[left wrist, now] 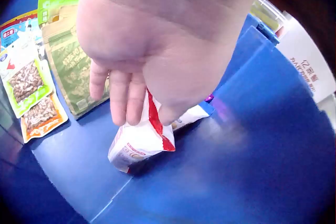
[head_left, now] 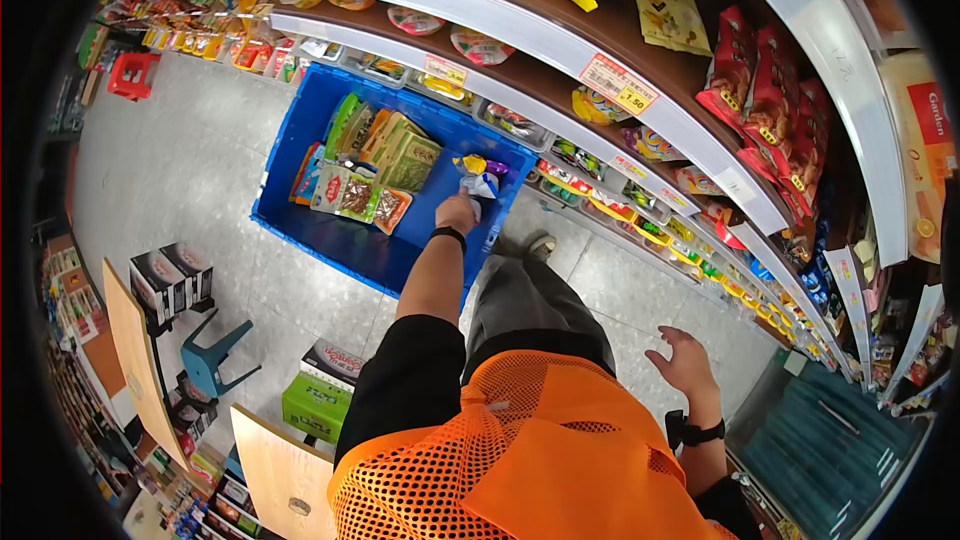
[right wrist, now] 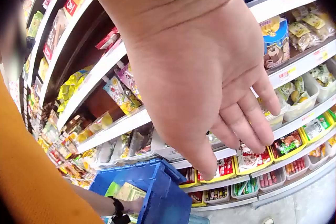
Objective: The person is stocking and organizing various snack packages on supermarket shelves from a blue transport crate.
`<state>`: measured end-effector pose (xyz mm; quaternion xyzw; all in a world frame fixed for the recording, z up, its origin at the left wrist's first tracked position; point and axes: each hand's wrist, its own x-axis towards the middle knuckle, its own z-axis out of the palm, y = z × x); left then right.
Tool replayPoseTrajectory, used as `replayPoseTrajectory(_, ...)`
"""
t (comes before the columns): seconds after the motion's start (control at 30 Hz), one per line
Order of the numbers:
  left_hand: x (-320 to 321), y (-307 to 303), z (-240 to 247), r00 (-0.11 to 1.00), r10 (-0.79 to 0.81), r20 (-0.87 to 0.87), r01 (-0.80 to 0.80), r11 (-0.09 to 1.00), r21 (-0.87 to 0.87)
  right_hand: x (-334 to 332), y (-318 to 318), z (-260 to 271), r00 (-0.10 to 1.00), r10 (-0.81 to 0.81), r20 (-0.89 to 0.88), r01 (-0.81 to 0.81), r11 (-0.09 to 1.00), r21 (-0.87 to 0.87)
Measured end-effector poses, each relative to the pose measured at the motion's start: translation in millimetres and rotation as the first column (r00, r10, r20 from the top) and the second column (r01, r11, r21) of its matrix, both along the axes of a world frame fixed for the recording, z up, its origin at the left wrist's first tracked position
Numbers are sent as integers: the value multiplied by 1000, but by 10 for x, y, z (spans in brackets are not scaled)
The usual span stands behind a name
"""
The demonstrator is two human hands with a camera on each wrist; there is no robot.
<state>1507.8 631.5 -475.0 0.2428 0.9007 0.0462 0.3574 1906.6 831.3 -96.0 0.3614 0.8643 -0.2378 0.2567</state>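
My left hand (head_left: 457, 212) reaches down into a blue plastic bin (head_left: 325, 252). In the left wrist view its thumb and fingers pinch the red-edged end of a white snack bag (left wrist: 137, 145), whose lower end is close over the bin floor. Another small bag with a blue edge (left wrist: 193, 116) lies just behind it. Nut bags (head_left: 357, 194) and an olive-green pouch (head_left: 411, 161) lie in the other half of the bin. My right hand (head_left: 686, 365) hangs free at my side, holding nothing; its fingers are extended in the right wrist view.
Snack shelves (head_left: 540, 25) curve along the far side and right, close to the bin. Red snack bags (head_left: 775, 90) sit on an upper shelf. A teal stool (head_left: 210, 355), stacked boxes (head_left: 318, 405) and a wooden panel (head_left: 275, 470) stand to the left.
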Motion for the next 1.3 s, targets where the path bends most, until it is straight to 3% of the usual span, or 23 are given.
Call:
replayPoseTrajectory(0.13,-7,-169,-116,998,-51,-23,52,997,55,-57,69,4,1000,1,-20,-1,1000,12)
replayPoseTrajectory(0.23,-42,-325,51,975,-126,-184,163,966,202,-146,81,-15,999,50,-6,-50,998,40)
replayPoseTrajectory(0.27,-82,-379,153,973,-123,-195,162,967,199,-213,77,-23,996,79,-36,-78,996,40)
replayPoseTrajectory(0.37,-293,-500,1058,981,-115,-154,157,942,297,-490,103,-101,978,179,-104,-176,984,37)
replayPoseTrajectory(0.43,-403,-638,1603,989,-136,-53,144,841,522,-749,88,-175,961,240,-137,-238,971,30)
replayPoseTrajectory(0.5,-418,-737,2252,988,-155,1,126,803,583,-1110,47,-221,901,391,-188,-393,919,24)
replayPoseTrajectory(0.53,-422,-777,2538,951,-114,287,-89,789,608,-1321,-7,-192,856,433,-283,-438,898,51)
replayPoseTrajectory(0.57,-416,-816,2834,831,-83,550,-302,763,571,-1548,-80,-130,798,474,-373,-480,873,84)
replayPoseTrajectory(0.63,-388,-866,3528,799,-137,586,-328,718,614,-2000,-231,30,617,562,-551,-580,798,165)
replayPoseTrajectory(0.67,-350,-908,3785,753,-197,628,-361,674,644,-2186,-318,109,607,571,-554,-586,791,174)
replayPoseTrajectory(0.73,-275,-1024,4085,704,-255,663,-412,615,673,-2448,-476,230,428,540,-725,-683,719,132)
replayPoseTrajectory(0.8,-203,-1117,4188,599,-346,722,-502,540,675,-2531,-574,211,393,531,-751,-723,683,105)
replayPoseTrajectory(0.83,-167,-1153,4195,567,-355,743,-528,535,659,-2551,-595,155,369,513,-775,-757,650,70)
replayPoseTrajectory(0.87,-131,-1157,4164,545,-373,751,-557,508,657,-2531,-574,-19,437,447,-781,-756,653,-50)
replayPoseTrajectory(0.9,-104,-1126,4100,522,-392,758,-585,482,652,-2520,-558,33,433,453,-779,-759,649,-44)
replayPoseTrajectory(0.97,-102,-1012,3924,512,-372,774,-627,454,633,-2473,-528,152,628,488,-606,-717,665,-207)
replayPoseTrajectory(1.03,-196,-863,3557,560,-231,796,-664,450,597,-2299,-373,-64,644,495,-583,-695,697,-175)
replayPoseTrajectory(1.1,-340,-658,2696,751,41,659,-581,515,630,-2081,-182,-163,666,497,-556,-668,729,-148)
replayPoseTrajectory(1.13,-396,-581,2350,744,38,667,-587,514,625,-1976,-82,-177,695,508,-509,-636,765,-104)
replayPoseTrajectory(1.2,-423,-395,1718,982,102,159,-166,869,467,-1782,46,-167,733,516,-444,-598,799,-59)
replayPoseTrajectory(1.23,-382,-300,1361,980,97,174,-170,864,474,-1684,94,-117,768,507,-392,-557,830,-15)
replayPoseTrajectory(1.3,-305,-68,808,997,76,-29,-60,924,377,-1457,154,-72,836,449,-315,-464,885,31)
